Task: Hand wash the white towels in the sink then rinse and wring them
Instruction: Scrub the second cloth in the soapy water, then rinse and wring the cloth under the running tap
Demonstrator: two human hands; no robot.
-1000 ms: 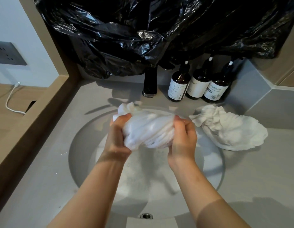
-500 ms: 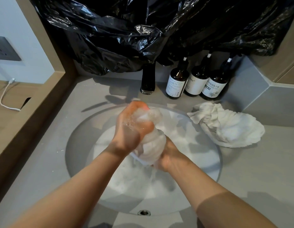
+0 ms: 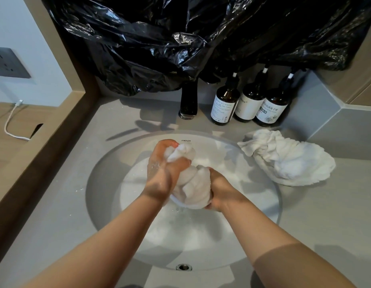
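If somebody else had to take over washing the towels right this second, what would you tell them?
Left hand grips the top end of the twisted towel; right hand grips its bottom end, over the sink. The basin holds what looks like sudsy water.
The second towel lies crumpled on the counter right of the sink, by the bottles.
Done: this towel is wet and being wrung.
Left: finish wringing it. Whether either towel is rinsed, or the second one washed, cannot be told, so check.
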